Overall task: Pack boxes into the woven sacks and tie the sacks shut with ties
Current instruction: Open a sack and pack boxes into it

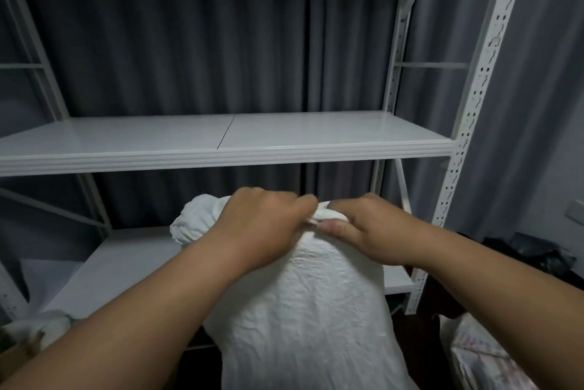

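The full white woven sack stands upright before the shelving rack, long axis vertical, mouth upward. At its top, the left hand and right hand grip the bunched neck. Closing seems underway; no tie is visible, so next likely comes cinching.

I see a filled, crinkled white woven sack standing upright before a white metal shelving rack. My left hand and right hand both grip the bunched fabric at its neck, knuckles nearly touching. Grey pleated curtains hang behind.
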